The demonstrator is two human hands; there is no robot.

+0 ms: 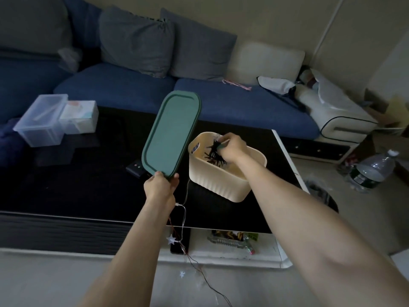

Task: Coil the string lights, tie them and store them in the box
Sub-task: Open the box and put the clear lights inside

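A: Left hand (159,185)?
B: Gripping the near short edge of a dark green, oblong plastic lid (171,135), thumb curled over the rim; holding the lid tilted upright above the glossy black table (66,185), just left of the box.

A: Right hand (232,148)?
B: Reaching down into the cream, ribbed plastic box (223,185), fingers closing around a bundle of short black ties (214,152) just inside the box's open top.

A: String lights?
B: Lying outside the box: thin wire string lights (183,220) trailing from beside the box, across the near table edge and hanging down to the pale floor, with a white star ornament (171,239) dangling below the edge. Coiled or loose: loose, running in a single line.

A: Surroundings?
B: Sitting at the table's far left, two clear plastic containers (42,120); behind the table, a blue sofa (232,103) bearing grey cushions (137,38); standing on the floor at right, a clear water bottle (374,169).
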